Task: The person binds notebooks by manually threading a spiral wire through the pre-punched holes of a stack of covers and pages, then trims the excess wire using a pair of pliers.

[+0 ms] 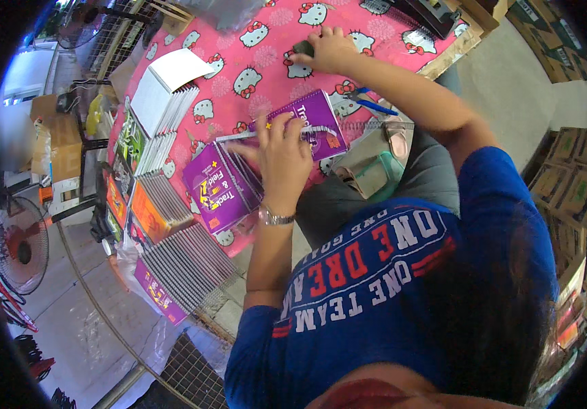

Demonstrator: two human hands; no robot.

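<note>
My left hand [284, 158], with a metal watch at the wrist, is over two purple spiral-bound notebooks with its fingers spread. Its fingers reach the right notebook [327, 116], where a pale spiral coil [322, 129] lies across the cover. The left notebook [211, 187] lies partly beneath this hand. Farther off, my right hand [332, 52] rests on the pink tablecloth, its thumb and fingers around a small dark green block [303, 48]. Blue-handled pliers [376, 104] lie right of the right notebook. A thin wire coil [368, 125] sticks out beside that notebook, over my lap.
The pink patterned tablecloth [245, 82] covers the table. Along its left edge stand stacks of white-paged notebooks [160, 102], orange notebooks [153, 208] and purple notebooks [187, 269]. A black device [430, 17] sits at the far right. Fans [24, 252] and cardboard boxes [573, 184] surround the table.
</note>
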